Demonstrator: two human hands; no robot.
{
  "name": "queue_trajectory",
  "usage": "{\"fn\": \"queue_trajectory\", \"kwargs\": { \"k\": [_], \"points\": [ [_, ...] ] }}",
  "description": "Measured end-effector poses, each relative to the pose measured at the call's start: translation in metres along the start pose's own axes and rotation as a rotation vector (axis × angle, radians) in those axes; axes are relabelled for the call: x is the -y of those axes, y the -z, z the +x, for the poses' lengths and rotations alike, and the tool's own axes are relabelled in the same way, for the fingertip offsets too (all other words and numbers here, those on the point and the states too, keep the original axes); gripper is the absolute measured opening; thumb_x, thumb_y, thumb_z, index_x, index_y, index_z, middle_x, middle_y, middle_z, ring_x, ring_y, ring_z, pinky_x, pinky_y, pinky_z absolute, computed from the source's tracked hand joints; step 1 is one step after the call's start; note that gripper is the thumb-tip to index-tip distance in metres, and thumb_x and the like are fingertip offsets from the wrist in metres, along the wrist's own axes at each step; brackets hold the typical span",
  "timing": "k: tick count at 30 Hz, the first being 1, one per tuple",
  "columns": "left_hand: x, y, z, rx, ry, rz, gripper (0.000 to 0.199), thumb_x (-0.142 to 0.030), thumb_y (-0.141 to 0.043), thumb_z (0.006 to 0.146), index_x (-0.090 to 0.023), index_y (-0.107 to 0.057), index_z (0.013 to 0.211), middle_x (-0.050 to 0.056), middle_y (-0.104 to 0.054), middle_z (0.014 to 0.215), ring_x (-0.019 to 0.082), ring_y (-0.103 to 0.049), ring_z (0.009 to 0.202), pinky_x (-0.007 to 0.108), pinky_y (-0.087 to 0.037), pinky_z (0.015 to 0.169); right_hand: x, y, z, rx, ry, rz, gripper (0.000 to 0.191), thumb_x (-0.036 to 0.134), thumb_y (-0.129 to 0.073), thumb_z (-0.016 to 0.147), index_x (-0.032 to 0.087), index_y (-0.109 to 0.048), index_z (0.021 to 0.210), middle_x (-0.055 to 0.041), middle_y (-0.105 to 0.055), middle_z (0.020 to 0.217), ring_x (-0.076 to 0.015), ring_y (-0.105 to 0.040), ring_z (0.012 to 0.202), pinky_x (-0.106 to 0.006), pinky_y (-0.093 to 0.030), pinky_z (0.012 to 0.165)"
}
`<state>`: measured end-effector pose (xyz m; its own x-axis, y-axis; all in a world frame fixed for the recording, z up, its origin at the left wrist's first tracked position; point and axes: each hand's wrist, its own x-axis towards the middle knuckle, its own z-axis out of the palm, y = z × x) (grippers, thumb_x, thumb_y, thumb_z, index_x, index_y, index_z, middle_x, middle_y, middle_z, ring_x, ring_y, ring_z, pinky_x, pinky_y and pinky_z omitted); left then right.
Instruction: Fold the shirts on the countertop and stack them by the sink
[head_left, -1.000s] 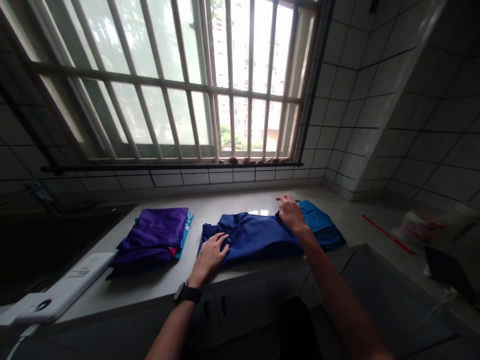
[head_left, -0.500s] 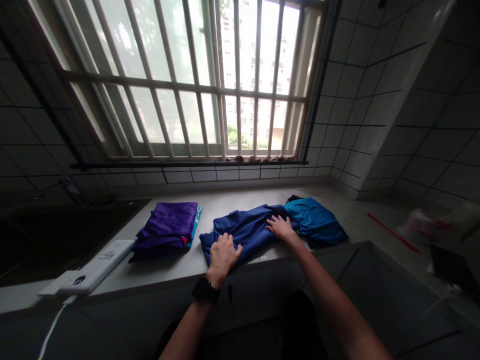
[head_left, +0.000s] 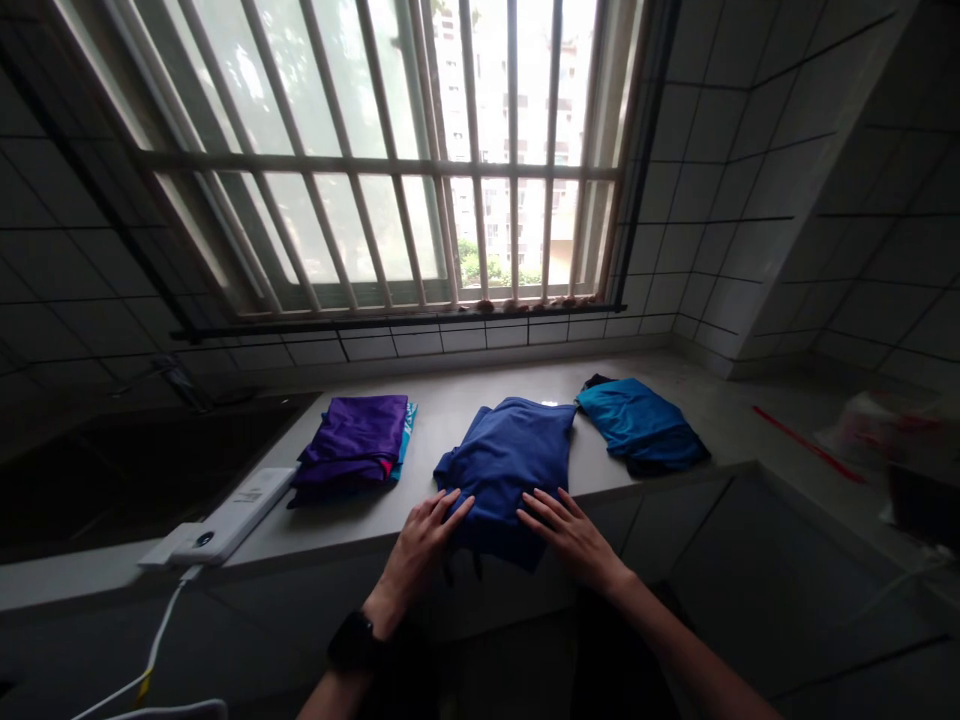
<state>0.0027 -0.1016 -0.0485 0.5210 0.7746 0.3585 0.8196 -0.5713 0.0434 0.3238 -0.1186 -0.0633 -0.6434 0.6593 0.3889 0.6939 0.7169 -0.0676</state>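
The left hand and right hand lay spread fingers on one blue garment (thumbs hidden; pinching, I cannot tell). Its long axis runs away from them, near end overhanging the counter. Leftward sits one purple pile; rightward, one teal pile.

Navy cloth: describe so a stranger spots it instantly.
Below the barred window runs the white counter. Between the purple cloth and the bright blue cloth lies the navy cloth, the only one touched by the left hand and right hand.
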Motion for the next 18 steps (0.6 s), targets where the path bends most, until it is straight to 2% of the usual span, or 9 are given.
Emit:
{"fn": "queue_trajectory", "kwargs": {
  "k": [3,6,8,11,13,15,16,18],
  "points": [
    [-0.002,0.001,0.003,-0.038,-0.026,-0.006,0.056,-0.005,-0.054,0.087,-0.028,-0.065,0.137,0.009,-0.074,0.125,0.028,-0.068,0.115,0.044,-0.053,0.101,-0.002,-0.011,0.004,-0.098,-0.032,0.005,0.058,-0.002,-0.046,0.090,0.028,-0.065,0.135,-0.0075,-0.065,0.143,-0.0237,-0.057,0.135,-0.049,-0.043,0.116],
    [0.001,0.024,0.020,-0.096,0.013,-0.120,0.039,-0.015,-0.057,0.092,-0.026,-0.069,0.127,0.007,-0.077,0.106,0.025,-0.071,0.098,0.040,-0.055,0.093,-0.009,0.003,0.024,-0.182,-0.103,0.132,0.035,0.009,-0.048,0.096,0.024,-0.073,0.114,-0.0081,-0.076,0.112,-0.0236,-0.070,0.108,-0.041,-0.053,0.099],
    [0.005,0.047,0.046,-0.172,0.116,-0.206,0.031,-0.031,-0.065,0.091,-0.026,-0.069,0.121,0.006,-0.077,0.104,0.025,-0.071,0.099,0.039,-0.055,0.092,-0.020,0.025,0.045,-0.226,-0.257,0.213,0.029,0.017,-0.047,0.098,0.022,-0.073,0.109,-0.0081,-0.076,0.098,-0.0237,-0.071,0.096,-0.037,-0.055,0.089],
    [0.007,0.075,0.106,-0.295,0.309,-0.281,0.037,-0.047,-0.064,0.092,-0.024,-0.067,0.120,0.007,-0.076,0.098,0.026,-0.070,0.098,0.039,-0.055,0.091,-0.044,0.061,0.084,-0.224,-0.648,0.210,0.035,0.026,-0.040,0.103,0.018,-0.074,0.104,-0.0116,-0.074,0.090,-0.0255,-0.071,0.089,-0.034,-0.055,0.083],
    [0.005,0.082,0.145,-0.413,0.408,-0.315,0.039,-0.043,-0.050,0.100,-0.019,-0.062,0.128,0.011,-0.074,0.111,0.026,-0.069,0.104,0.040,-0.054,0.096,-0.056,0.077,0.104,-0.220,-0.822,0.139,0.036,0.025,-0.043,0.101,0.013,-0.069,0.122,-0.0176,-0.073,0.109,-0.0286,-0.070,0.103,-0.035,-0.053,0.090],
    [-0.001,0.079,0.169,-0.504,0.473,-0.289,0.040,-0.037,-0.043,0.102,-0.016,-0.060,0.132,0.016,-0.069,0.125,0.027,-0.066,0.115,0.043,-0.052,0.102,-0.062,0.082,0.112,-0.238,-0.853,0.082,0.048,0.024,-0.048,0.098,0.010,-0.056,0.143,-0.0218,-0.063,0.133,-0.0308,-0.062,0.122,-0.038,-0.051,0.101],
    [-0.005,0.074,0.174,-0.507,0.459,-0.280,0.040,-0.035,-0.042,0.101,-0.016,-0.060,0.132,0.017,-0.067,0.128,0.028,-0.065,0.117,0.044,-0.051,0.104,-0.062,0.081,0.111,-0.250,-0.826,0.072,0.053,0.024,-0.049,0.097,0.011,-0.050,0.148,-0.0216,-0.058,0.140,-0.0306,-0.058,0.128,-0.039,-0.049,0.105],
    [-0.014,0.059,0.171,-0.394,0.334,-0.280,0.037,-0.032,-0.044,0.100,-0.018,-0.064,0.127,0.015,-0.067,0.128,0.027,-0.064,0.119,0.044,-0.050,0.106,-0.061,0.073,0.100,-0.253,-0.754,0.082,0.053,0.026,-0.051,0.097,0.015,-0.050,0.149,-0.0186,-0.057,0.141,-0.0288,-0.056,0.130,-0.038,-0.048,0.108]
  ]
}}
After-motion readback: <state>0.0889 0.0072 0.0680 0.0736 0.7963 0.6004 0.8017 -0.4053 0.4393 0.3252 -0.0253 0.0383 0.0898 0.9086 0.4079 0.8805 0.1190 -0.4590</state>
